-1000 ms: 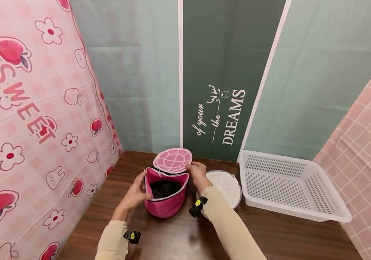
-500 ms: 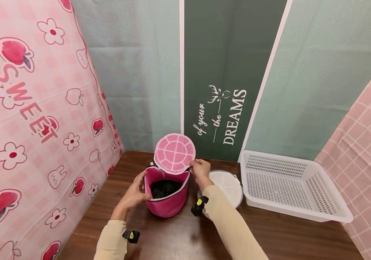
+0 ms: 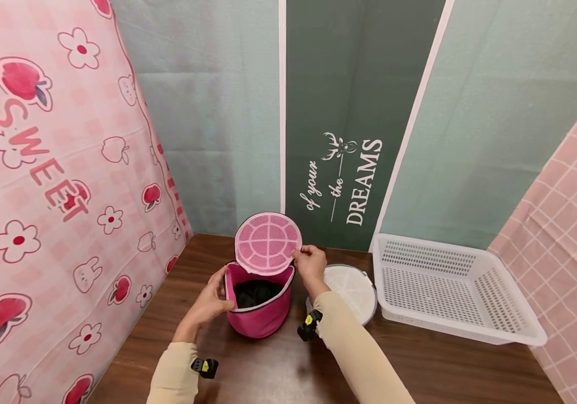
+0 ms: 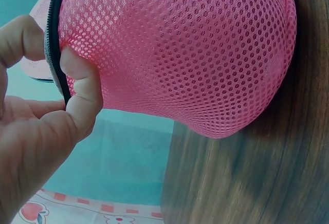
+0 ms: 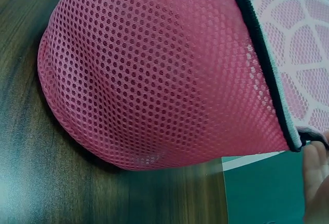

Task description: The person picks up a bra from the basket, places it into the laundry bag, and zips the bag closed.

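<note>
A pink mesh laundry bag (image 3: 258, 322) stands upright on the table, its round lid (image 3: 268, 242) raised behind the mouth. Black cloth (image 3: 257, 293) lies inside. My left hand (image 3: 210, 300) holds the left side of the rim; in the left wrist view its thumb and fingers (image 4: 85, 88) pinch the zipper edge (image 4: 53, 39). With its fingertips, my right hand (image 3: 311, 268) pinches the right edge near the lid's lower corner. The right wrist view shows the right hand (image 5: 316, 178) only partly, at the end of the zipper band (image 5: 267, 70).
Right of the pink bag lies a round white mesh bag (image 3: 351, 292), partly behind my right forearm. A white perforated plastic basket (image 3: 445, 330) stands at the right. Fabric-covered walls (image 3: 207, 140) enclose the back and sides of the wooden table (image 3: 258, 373).
The lid has swung up from a low slant to nearly upright, then sunk slightly to the left. My right hand rose a little with it. My left hand has stayed on the rim.
</note>
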Action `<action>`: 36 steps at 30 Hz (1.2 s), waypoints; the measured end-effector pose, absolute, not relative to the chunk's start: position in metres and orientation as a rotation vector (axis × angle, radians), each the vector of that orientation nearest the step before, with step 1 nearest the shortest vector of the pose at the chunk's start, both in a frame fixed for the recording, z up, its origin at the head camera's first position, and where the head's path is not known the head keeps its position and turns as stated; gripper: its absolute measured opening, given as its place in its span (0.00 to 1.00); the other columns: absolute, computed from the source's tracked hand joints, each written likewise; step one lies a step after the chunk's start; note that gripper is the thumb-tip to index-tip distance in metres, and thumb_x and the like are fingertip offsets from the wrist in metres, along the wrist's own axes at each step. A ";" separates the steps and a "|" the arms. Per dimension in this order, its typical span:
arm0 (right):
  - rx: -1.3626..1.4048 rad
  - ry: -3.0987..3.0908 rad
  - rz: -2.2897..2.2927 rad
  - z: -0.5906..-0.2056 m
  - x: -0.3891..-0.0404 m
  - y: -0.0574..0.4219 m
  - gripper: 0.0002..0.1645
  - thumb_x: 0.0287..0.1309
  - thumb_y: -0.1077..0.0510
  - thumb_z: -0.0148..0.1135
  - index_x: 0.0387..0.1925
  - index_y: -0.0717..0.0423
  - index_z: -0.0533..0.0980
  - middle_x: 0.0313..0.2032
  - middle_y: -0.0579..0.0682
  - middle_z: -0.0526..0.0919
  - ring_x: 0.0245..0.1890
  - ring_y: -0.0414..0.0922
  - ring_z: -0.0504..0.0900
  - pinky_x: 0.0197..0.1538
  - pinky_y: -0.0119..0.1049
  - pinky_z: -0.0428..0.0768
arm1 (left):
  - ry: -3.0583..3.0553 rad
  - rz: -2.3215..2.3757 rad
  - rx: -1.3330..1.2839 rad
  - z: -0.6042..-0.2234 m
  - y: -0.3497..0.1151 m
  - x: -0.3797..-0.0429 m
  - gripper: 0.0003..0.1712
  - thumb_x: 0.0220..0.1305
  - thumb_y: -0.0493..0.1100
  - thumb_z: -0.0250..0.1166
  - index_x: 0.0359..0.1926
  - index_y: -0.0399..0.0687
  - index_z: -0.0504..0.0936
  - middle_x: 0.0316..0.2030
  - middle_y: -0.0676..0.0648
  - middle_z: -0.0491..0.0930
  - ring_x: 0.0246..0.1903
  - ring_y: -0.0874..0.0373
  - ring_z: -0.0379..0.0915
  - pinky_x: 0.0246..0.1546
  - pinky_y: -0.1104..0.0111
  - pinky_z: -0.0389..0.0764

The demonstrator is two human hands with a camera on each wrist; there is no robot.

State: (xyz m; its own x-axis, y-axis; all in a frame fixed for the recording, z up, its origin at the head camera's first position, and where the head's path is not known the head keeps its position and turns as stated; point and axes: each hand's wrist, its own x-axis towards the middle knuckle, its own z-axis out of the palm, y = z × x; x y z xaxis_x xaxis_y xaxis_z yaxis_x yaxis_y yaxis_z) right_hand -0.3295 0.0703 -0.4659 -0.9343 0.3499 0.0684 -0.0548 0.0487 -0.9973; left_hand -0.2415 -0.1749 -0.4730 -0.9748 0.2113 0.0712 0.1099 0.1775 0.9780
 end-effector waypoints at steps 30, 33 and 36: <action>0.096 -1.952 1.411 -0.477 -0.313 0.059 0.04 0.44 0.67 0.62 0.24 0.59 0.73 0.20 0.50 0.78 0.21 0.42 0.76 0.27 0.35 0.75 | 2.223 2.049 0.310 -0.481 -0.174 -0.235 0.53 0.42 0.20 0.59 0.70 0.34 0.46 0.62 0.33 0.50 0.37 0.49 0.71 0.25 0.68 0.75; 0.130 -1.953 1.378 -0.478 -0.312 0.058 0.05 0.44 0.67 0.61 0.25 0.59 0.73 0.20 0.51 0.79 0.21 0.42 0.76 0.26 0.35 0.75 | 2.202 2.059 0.312 -0.481 -0.174 -0.235 0.52 0.43 0.20 0.59 0.70 0.34 0.46 0.62 0.33 0.49 0.36 0.51 0.71 0.25 0.68 0.76; 0.171 -1.965 1.342 -0.480 -0.311 0.058 0.06 0.43 0.67 0.62 0.24 0.59 0.73 0.19 0.50 0.79 0.20 0.43 0.76 0.25 0.36 0.75 | 2.174 2.084 0.316 -0.481 -0.174 -0.234 0.53 0.42 0.19 0.59 0.70 0.34 0.45 0.60 0.31 0.51 0.34 0.53 0.71 0.25 0.68 0.76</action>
